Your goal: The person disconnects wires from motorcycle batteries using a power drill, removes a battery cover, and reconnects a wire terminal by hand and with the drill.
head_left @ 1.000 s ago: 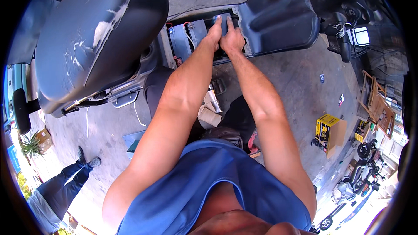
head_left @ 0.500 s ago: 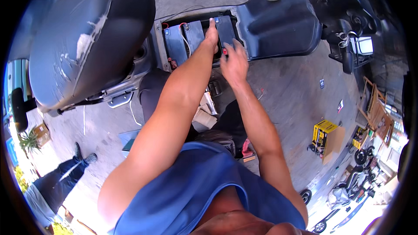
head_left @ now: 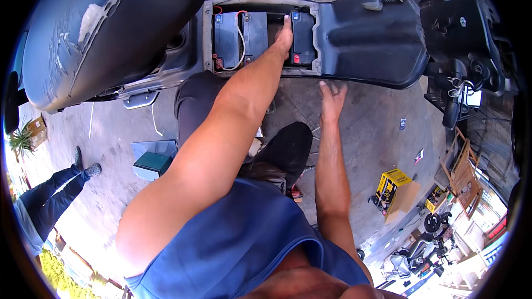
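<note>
My left hand (head_left: 284, 40) reaches into the opening of a scooter's floor compartment (head_left: 208, 39). It is in the gap between the middle battery (head_left: 255, 34) and the right-hand battery (head_left: 303, 36), against that battery's side. Its thumb is stretched out straight; the other fingers are largely hidden in the gap. A third battery (head_left: 227, 36) stands at the left, with a white cable (head_left: 242, 50) and red wires by the terminals. The right-hand battery has a red terminal cover (head_left: 297, 59). My right hand (head_left: 332, 99) hangs just in front of the footboard, fingers apart, holding nothing.
The torn black seat (head_left: 138, 27) is tipped up at left. The black floor panel (head_left: 371, 39) and the scooter's front end lie at right. On the ground are a yellow-black carton (head_left: 393, 191) and a dark green box (head_left: 152, 164). Another person's legs (head_left: 55, 191) show at left.
My right hand has drawn back from the right-hand battery, away from the compartment and toward me. My left hand stays in the gap. The view has shifted.
</note>
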`<state>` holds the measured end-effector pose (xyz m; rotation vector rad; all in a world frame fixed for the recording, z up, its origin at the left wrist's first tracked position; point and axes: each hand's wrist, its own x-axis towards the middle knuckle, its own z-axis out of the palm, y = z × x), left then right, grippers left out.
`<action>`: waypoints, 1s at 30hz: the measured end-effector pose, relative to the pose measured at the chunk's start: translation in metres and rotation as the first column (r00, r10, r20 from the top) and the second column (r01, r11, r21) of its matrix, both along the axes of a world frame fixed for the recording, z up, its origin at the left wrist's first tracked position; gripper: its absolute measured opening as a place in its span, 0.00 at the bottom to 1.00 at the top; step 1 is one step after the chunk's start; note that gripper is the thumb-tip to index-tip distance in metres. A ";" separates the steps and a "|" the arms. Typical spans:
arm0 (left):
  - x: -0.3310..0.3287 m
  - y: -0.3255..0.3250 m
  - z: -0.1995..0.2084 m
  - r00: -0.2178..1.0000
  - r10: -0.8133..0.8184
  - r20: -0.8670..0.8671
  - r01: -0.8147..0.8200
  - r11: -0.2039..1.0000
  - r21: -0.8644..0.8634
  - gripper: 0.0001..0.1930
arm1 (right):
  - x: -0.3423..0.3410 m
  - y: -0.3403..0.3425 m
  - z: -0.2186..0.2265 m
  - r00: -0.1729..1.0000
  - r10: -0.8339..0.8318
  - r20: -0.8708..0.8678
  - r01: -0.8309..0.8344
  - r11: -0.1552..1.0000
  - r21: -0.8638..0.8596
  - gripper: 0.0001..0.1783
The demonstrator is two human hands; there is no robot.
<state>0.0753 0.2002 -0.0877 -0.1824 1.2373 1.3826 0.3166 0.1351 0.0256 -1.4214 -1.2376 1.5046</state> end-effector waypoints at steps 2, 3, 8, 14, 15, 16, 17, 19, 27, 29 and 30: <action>0.003 -0.002 0.012 0.994 -0.052 -0.092 0.051 0.999 -0.018 0.49 | -0.005 0.002 0.000 0.995 0.044 -0.084 -0.048 0.998 -0.042 0.43; 0.005 -0.004 0.015 0.989 -0.084 -0.119 0.075 0.994 -0.078 0.48 | -0.007 0.002 0.001 1.000 0.023 -0.016 -0.025 0.995 -0.095 0.44; 0.010 -0.006 0.019 0.992 -0.042 -0.122 0.044 0.999 0.012 0.46 | -0.006 0.002 0.010 0.988 0.136 0.066 -0.132 0.989 -0.063 0.52; 0.026 -0.017 0.128 0.943 -0.126 -0.308 0.045 0.966 -0.255 0.35 | 0.015 0.012 0.007 0.835 0.232 0.498 -0.200 0.973 -0.116 0.58; 0.042 -0.030 0.168 0.882 -0.010 -0.472 -0.096 0.975 -0.199 0.27 | 0.020 0.007 0.001 0.772 0.262 0.579 -0.285 0.957 -0.054 0.56; 0.055 -0.049 0.208 0.800 0.155 -0.580 -0.256 0.962 -0.096 0.18 | 0.026 0.004 -0.009 0.896 0.258 0.362 -0.240 0.966 -0.095 0.46; 0.064 -0.070 0.245 0.735 0.306 -0.605 -0.368 0.930 0.022 0.10 | 0.034 -0.001 -0.020 0.889 0.330 0.317 -0.318 0.944 -0.092 0.38; 0.114 -0.164 0.297 0.384 0.539 -0.750 -0.127 0.835 0.536 0.22 | 0.055 -0.018 -0.047 0.833 0.397 0.385 -0.378 0.917 -0.127 0.38; 0.025 -0.624 0.115 0.322 -0.115 -0.940 -0.806 0.488 -0.336 0.33 | 0.153 -0.088 -0.104 0.704 0.476 0.527 -0.379 0.880 -0.288 0.43; -0.017 -0.735 0.042 0.911 -0.112 -0.397 -0.398 0.010 -0.917 0.57 | 0.167 -0.111 -0.098 0.679 0.536 0.501 -0.442 0.844 -0.304 0.44; -0.021 -0.761 -0.006 0.956 -0.120 -0.269 -0.293 -0.305 -0.906 0.66 | 0.172 -0.126 -0.096 0.589 0.536 0.606 -0.493 0.831 -0.256 0.44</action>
